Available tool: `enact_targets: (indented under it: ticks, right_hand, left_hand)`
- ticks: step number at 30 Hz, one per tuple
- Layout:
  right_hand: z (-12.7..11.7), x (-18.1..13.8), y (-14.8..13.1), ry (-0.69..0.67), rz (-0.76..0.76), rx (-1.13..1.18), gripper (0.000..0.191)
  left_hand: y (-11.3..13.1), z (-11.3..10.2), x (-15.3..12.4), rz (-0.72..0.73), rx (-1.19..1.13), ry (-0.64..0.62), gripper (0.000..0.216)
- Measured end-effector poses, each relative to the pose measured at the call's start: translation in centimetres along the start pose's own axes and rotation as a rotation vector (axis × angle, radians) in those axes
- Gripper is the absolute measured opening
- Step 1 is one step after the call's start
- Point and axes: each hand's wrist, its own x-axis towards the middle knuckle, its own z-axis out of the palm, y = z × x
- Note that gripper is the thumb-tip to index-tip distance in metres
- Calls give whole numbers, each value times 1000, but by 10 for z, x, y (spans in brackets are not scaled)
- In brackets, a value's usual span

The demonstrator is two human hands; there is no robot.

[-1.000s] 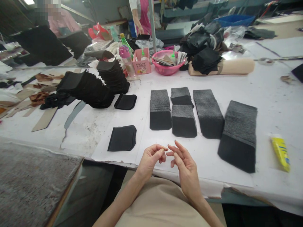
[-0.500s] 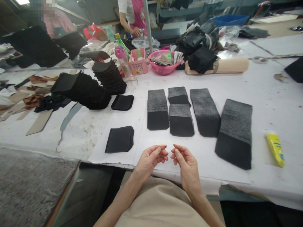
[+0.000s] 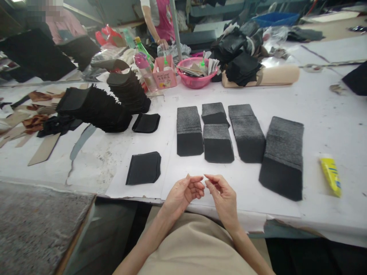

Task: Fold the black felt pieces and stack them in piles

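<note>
My left hand (image 3: 184, 192) and my right hand (image 3: 222, 194) hover together at the near edge of the white table (image 3: 329, 114), fingers curled and fingertips almost meeting. Whatever they pinch is too small to make out. Just beyond them lie several stacks of grey felt pieces (image 3: 217, 142), the largest stack (image 3: 283, 156) to the right. A single black cut piece (image 3: 143, 168) lies left of my left hand.
A yellow glue tube (image 3: 330, 175) lies at the right. Fanned stacks of black pieces (image 3: 94, 109) stand at the left. A pink basin (image 3: 195, 78), a pink box (image 3: 164, 73) and bottles are at the back. Other people stand behind the table.
My right hand's fingers have curled in from spread to pinched, and both hands have drawn closer together. The view has shifted slightly.
</note>
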Motion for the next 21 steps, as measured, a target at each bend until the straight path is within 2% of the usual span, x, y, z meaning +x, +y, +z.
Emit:
enact_targets:
  ticks: [4, 11, 15, 21]
  right_hand:
    - [-2, 3, 1, -44, -141, -113, 15]
    - [-5, 4, 3, -12, -263, -287, 14]
    - [-7, 6, 3, -21, -250, -308, 12]
    - [-8, 9, 3, -80, -141, -262, 15]
  left_hand:
    - [1, 6, -1, 8, 47, -11, 50]
    - [-3, 7, -2, 28, 90, 1, 50]
    - [-5, 5, -2, 48, 175, 3, 46]
    - [-7, 0, -2, 98, 330, 20, 46]
